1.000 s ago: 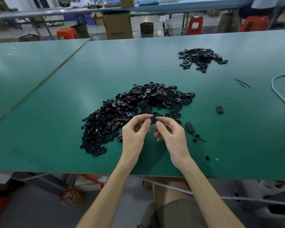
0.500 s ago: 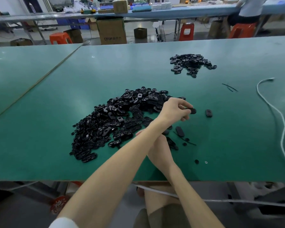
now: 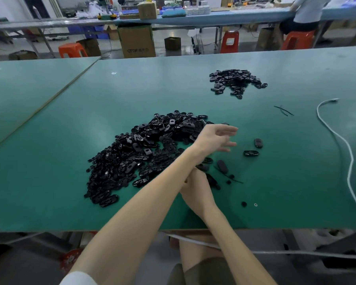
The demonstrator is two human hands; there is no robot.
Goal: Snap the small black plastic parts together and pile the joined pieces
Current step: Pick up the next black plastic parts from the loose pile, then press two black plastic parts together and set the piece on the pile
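Observation:
A big heap of small black plastic parts [image 3: 148,153] lies in the middle of the green table [image 3: 49,182]. My left arm crosses over my right one. My left hand [image 3: 218,138] hovers at the heap's right edge with fingers spread and nothing in it. Just right of its fingertips a black oval piece [image 3: 251,153] lies on the table, and a second piece [image 3: 258,143] lies beside it. My right hand [image 3: 195,184] rests low at the heap's near edge, its fingers hidden under my left forearm. A smaller pile of black pieces [image 3: 236,82] sits farther back.
A white cable [image 3: 337,140] snakes along the table's right side. Thin black strips [image 3: 284,110] lie behind the two pieces. Another oval part [image 3: 222,166], a small black button [image 3: 244,204] and a tiny ring [image 3: 255,204] lie near my right hand.
My left hand, which pinched a black piece while reaching right across my right arm, has spread its fingers and let it go. The piece now lies on the table.

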